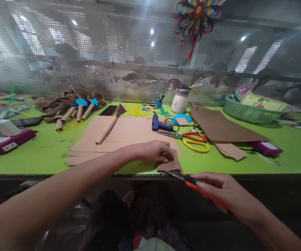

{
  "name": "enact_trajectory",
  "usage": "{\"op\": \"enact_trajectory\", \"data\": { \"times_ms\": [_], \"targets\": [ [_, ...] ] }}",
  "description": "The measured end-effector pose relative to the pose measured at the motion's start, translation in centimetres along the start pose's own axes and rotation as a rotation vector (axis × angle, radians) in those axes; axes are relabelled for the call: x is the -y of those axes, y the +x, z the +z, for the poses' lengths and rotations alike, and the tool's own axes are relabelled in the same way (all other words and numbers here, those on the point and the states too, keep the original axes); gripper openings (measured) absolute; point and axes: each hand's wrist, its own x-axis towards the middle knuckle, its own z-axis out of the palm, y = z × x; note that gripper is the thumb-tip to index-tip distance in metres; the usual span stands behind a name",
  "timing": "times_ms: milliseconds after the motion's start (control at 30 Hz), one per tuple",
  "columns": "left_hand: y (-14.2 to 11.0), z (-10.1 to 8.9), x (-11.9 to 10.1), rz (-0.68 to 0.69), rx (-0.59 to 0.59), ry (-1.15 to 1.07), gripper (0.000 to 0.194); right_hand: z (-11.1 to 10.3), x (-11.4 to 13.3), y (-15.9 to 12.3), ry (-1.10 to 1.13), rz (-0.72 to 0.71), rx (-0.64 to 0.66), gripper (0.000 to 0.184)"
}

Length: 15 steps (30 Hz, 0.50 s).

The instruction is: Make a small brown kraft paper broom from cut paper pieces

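Note:
At the front edge of the green table, my left hand has its fingers curled down on a small piece of brown paper. My right hand, just below that edge, is closed around red-handled scissors. Their blades point left and reach the paper's near edge. Behind my left hand lie large sheets of tan paper in a stack. A rolled paper tube with a fringed end rests on them. A second pair of scissors, with red and yellow handles, is beyond my right hand.
A blue glue gun lies behind the second scissors. Fringed paper rolls with blue stars are piled at back left. A white bottle, brown sheets and a green basket stand or lie to the right. A perforated metal screen rises behind.

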Motion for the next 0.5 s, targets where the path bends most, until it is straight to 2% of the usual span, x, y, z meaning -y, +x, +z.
{"op": "enact_trajectory", "data": {
  "times_ms": [200, 500],
  "targets": [
    [-0.23, -0.06, -0.19, 0.012, -0.003, 0.005, 0.022, 0.80, 0.03, 0.27, 0.073, 0.009, 0.019, 0.046],
    [-0.26, 0.28, 0.35, 0.025, -0.012, 0.002, 0.023, 1.03, -0.73, -0.13, 0.056, 0.009, 0.012, 0.047]
  ]
}}
